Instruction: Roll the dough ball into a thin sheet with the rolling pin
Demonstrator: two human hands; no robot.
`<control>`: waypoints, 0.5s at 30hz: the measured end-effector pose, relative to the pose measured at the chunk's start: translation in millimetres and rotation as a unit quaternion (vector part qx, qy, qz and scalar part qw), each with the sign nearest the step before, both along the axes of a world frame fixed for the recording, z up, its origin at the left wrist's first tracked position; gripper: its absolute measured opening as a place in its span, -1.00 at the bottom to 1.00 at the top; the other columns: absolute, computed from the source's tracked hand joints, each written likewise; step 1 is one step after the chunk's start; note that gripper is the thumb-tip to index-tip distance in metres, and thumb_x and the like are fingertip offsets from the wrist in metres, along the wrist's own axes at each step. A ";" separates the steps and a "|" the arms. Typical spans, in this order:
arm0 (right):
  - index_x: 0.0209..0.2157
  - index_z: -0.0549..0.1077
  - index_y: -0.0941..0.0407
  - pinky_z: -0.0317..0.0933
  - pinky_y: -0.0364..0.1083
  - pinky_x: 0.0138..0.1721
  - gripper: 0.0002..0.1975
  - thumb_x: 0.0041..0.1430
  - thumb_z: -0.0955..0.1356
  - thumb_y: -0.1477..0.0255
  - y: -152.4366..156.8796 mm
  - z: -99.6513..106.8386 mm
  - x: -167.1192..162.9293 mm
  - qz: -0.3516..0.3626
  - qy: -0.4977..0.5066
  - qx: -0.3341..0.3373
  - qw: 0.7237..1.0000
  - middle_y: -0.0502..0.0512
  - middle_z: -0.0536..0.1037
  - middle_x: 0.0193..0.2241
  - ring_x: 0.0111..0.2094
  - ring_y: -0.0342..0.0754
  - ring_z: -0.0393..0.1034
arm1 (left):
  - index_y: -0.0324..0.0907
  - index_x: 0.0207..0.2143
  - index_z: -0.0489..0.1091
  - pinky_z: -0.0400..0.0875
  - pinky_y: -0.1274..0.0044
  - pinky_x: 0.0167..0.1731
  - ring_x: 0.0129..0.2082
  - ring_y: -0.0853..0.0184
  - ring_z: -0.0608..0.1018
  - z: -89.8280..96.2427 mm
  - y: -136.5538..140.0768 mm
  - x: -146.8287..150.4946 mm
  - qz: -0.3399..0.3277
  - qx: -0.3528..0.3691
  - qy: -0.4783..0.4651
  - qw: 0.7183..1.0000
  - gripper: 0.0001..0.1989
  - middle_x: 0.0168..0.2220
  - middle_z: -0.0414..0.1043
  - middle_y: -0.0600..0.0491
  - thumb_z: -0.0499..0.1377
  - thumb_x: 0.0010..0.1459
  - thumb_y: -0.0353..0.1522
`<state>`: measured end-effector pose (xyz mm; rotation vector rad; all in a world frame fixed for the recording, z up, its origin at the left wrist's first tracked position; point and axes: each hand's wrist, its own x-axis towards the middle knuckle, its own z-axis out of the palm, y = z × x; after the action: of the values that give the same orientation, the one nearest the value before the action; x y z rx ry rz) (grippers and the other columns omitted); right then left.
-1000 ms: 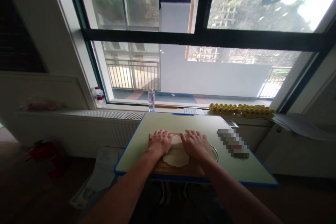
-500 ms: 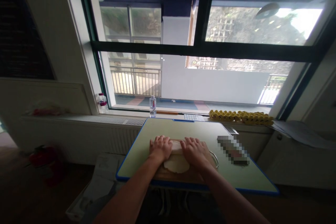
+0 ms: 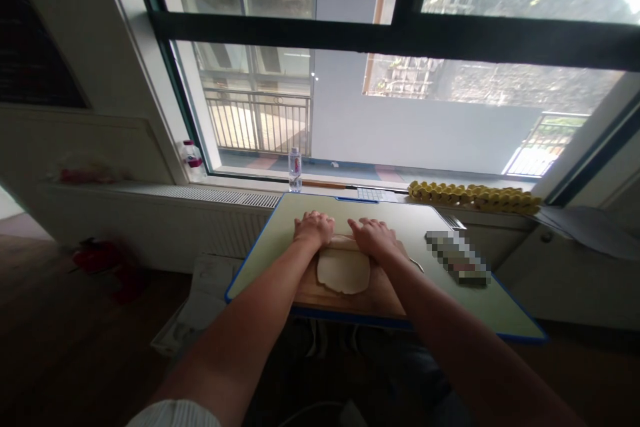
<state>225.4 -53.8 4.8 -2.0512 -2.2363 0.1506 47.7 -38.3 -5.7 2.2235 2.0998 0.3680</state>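
A flattened sheet of pale dough lies on a wooden board near the front edge of the table. Across the dough's far edge runs a light-coloured rolling pin, mostly covered by my hands. My left hand bears down on its left end, fingers curled over the front. On the other end is my right hand, its thumb pointing inward and its fingers bent over the pin. A curved metal handle shows at the board's right side.
The pale green table has a blue rim. A pixelated object lies at its right. On the sill behind stand a water bottle, a second bottle and yellow egg trays. A red fire extinguisher is on the floor at left.
Both hands have pushed the rolling pin forward, away from me, baring more of the dough. My fingers are more bent now. The view has tilted down.
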 end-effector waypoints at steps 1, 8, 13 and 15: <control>0.35 0.41 0.01 0.11 0.25 0.27 -0.38 0.55 0.07 0.03 5.8 -1.4 0.3 -0.018 0.019 0.001 1.000 0.33 0.41 0.35 0.33 0.26 0.25 | -0.11 0.14 0.54 0.36 0.01 0.22 0.27 -0.05 0.46 0.9 3.5 0.4 0.001 -0.003 -0.002 1.000 -0.45 0.24 0.48 -0.23 -0.16 0.46 -0.13; 0.15 0.55 0.18 0.23 0.13 0.18 -0.32 0.53 0.07 0.00 36.7 -7.2 0.9 -0.066 0.078 0.053 0.993 0.39 0.56 0.18 0.20 0.24 0.42 | -0.16 0.13 0.55 0.42 0.17 0.19 0.25 0.02 0.50 0.3 30.2 1.8 0.018 0.010 -0.017 1.000 -0.45 0.21 0.52 -0.22 -0.15 0.47 -0.16; 0.08 0.60 0.20 0.27 0.09 0.12 -0.32 0.53 0.05 0.05 52.4 -5.1 2.5 -0.071 0.074 0.064 0.993 0.42 0.62 0.09 0.14 0.24 0.49 | -0.17 0.09 0.58 0.43 0.23 0.16 0.18 0.04 0.56 -0.5 47.5 2.3 0.026 0.035 -0.015 0.999 -0.47 0.17 0.56 -0.20 -0.12 0.47 -0.17; 0.08 0.61 0.20 0.27 0.09 0.12 -0.31 0.54 0.04 0.06 58.2 -4.2 2.6 -0.074 0.073 0.062 0.993 0.42 0.62 0.09 0.14 0.24 0.50 | -0.19 0.08 0.59 0.44 0.22 0.16 0.16 0.03 0.57 -0.1 52.9 2.6 0.026 0.042 -0.010 0.999 -0.46 0.16 0.57 -0.21 -0.12 0.46 -0.18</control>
<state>227.9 4.4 0.6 -2.0587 -1.9519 0.1406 50.3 14.6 -5.8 2.2018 2.1753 0.4903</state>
